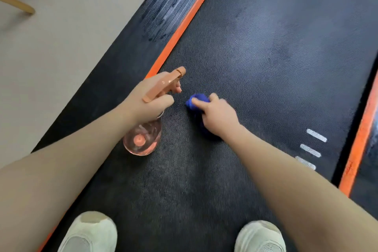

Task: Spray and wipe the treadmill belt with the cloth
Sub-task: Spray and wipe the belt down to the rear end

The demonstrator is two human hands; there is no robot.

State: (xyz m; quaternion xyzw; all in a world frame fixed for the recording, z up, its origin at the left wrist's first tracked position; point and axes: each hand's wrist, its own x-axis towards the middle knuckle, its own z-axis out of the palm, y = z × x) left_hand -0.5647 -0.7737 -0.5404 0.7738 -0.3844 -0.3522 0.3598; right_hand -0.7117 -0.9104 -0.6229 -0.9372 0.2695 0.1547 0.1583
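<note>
The dark textured treadmill belt (266, 51) fills most of the view. My left hand (149, 98) grips a clear spray bottle (143, 139) with an orange trigger head (165, 84), its nozzle pointing up the belt, a finger on the trigger. My right hand (218, 116) grips a bunched blue cloth (197, 101) and holds it down against the belt just right of the bottle. Most of the cloth is hidden under my hand.
An orange strip (188, 20) and a black ribbed side rail (163, 12) with wet marks run along the left. Another orange strip (360, 139) borders the right. My white shoes (90, 233) (259, 237) stand on the belt. Wooden legs (18, 4) stand on the beige floor.
</note>
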